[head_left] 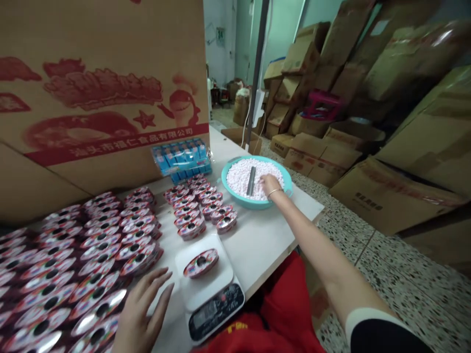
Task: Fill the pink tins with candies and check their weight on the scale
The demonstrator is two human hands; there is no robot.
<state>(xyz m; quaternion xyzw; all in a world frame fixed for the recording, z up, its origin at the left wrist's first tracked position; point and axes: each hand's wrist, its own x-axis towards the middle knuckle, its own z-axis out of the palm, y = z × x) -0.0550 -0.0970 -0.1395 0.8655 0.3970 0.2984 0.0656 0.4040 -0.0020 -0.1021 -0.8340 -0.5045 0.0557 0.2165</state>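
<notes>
My left hand [142, 309] hovers beside the kitchen scale, its fingers apart and holding nothing. On the scale's white platform [184, 289] lies one oval pack [211, 262] in red, white and purple, with a dark round hole in its top. My right hand [270, 184] reaches into a turquoise basin [253, 203] filled with small white pellets [239, 176]. Its fingers are curled together at the pellets' surface; what they pinch, if anything, is too small to make out. A grey metal tube [251, 181] lies on the pellets, left of that hand.
Rows of similar packs [101, 250] cover the table's left, and a smaller group [189, 223] stands behind the scale. Blue wrapped packs [184, 159] lean by a large printed carton [110, 73]. A pole [257, 63] rises behind the basin. Cardboard boxes [405, 189] crowd the right.
</notes>
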